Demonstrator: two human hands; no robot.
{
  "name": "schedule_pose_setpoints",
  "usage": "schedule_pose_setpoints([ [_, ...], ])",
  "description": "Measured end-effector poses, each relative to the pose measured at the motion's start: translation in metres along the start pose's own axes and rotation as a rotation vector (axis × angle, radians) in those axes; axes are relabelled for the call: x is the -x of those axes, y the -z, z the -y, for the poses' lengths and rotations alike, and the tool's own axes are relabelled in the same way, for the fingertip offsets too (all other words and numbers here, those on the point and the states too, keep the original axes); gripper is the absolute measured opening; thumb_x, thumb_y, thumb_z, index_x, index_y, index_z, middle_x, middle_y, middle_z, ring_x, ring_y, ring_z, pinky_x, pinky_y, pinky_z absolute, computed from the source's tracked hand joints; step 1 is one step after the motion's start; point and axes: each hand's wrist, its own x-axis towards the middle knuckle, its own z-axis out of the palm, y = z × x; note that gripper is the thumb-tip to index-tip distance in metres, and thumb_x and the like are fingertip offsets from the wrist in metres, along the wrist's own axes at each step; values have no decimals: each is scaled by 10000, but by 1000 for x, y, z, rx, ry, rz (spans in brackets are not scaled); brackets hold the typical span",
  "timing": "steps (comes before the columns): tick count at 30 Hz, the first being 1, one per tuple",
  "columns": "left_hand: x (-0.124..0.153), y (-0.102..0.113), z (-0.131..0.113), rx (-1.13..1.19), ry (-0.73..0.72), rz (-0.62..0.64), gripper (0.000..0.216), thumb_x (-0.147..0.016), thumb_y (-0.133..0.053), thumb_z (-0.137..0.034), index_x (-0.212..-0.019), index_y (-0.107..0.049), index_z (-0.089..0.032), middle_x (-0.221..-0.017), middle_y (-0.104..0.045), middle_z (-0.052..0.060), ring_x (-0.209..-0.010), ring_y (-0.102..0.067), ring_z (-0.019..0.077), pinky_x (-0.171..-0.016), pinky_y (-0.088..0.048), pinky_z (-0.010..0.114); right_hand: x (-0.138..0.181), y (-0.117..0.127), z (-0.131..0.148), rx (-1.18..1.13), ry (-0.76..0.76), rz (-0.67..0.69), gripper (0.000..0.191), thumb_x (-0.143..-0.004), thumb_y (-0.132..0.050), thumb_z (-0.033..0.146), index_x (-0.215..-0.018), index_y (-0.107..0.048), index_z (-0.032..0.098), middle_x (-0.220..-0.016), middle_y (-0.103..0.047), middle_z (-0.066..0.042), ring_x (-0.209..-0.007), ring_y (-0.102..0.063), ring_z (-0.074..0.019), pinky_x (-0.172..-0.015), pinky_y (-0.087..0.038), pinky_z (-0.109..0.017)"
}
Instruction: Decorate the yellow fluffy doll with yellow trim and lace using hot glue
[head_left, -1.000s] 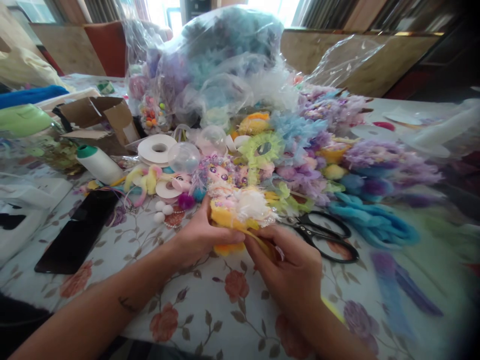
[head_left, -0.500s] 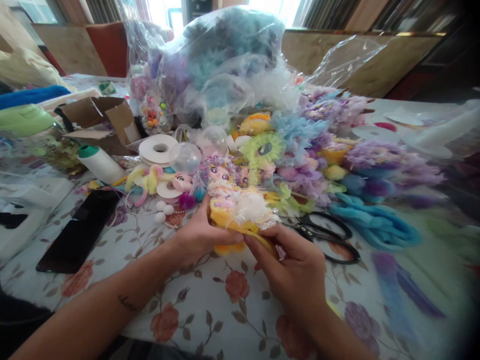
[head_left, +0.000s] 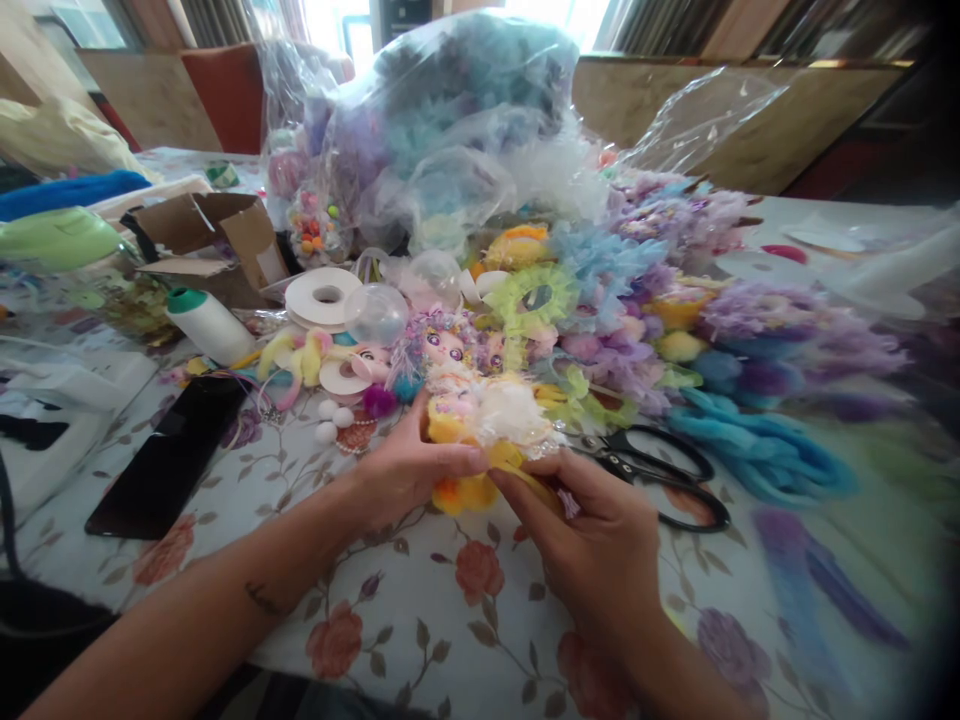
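Observation:
Between my two hands, above the front of the table, is a doll [head_left: 454,410] in fluffy yellow and white trim. My left hand [head_left: 409,455] is closed around its left side, thumb pressed along the front. A strip of yellow ribbon [head_left: 536,484] is pinched in my right hand [head_left: 592,510], against the doll's lower edge. Orange-yellow fluff [head_left: 465,494] hangs below my left thumb. Just right of my right hand lie black-handled scissors [head_left: 660,470], their blades partly hidden. Behind the held piece, a doll head with purple curls [head_left: 442,345] faces me.
A black phone [head_left: 169,455], a white thread cone [head_left: 210,325], ribbon rolls [head_left: 325,297] and an open cardboard box [head_left: 217,240] lie to the left. Blue fluffy cord [head_left: 761,445] lies right of the scissors. A large clear bag [head_left: 465,100] stands at the back.
The whole view has shifted slightly, so things sit a little further right. My hands still hold the doll and ribbon; more orange-yellow fluff shows under my left thumb.

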Motion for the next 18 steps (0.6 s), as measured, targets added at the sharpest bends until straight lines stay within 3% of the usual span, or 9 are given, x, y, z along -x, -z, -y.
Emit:
schedule_pose_setpoints([
  [8,0,3,3,-70,-2,-55,892,-574,-886,-120,-1354,-472,-248,-1049,-691,66,-964,-685,277,-826,-554,370,3,0,-1,8,-6,12,198,-813,-714,201,-644,-611,199,-498,-524,75,-427,-437,-69,-420,-335,-191],
  [18,-4,9,3,-149,-44,-22,809,-549,-909,-125,-1251,-515,-205,-1166,-684,114,-1076,-659,348,-862,-547,419,-3,6,-2,11,-54,21,279,-775,-747,242,-556,-585,184,-473,-494,66,-462,-402,-74,-438,-317,-189],
])
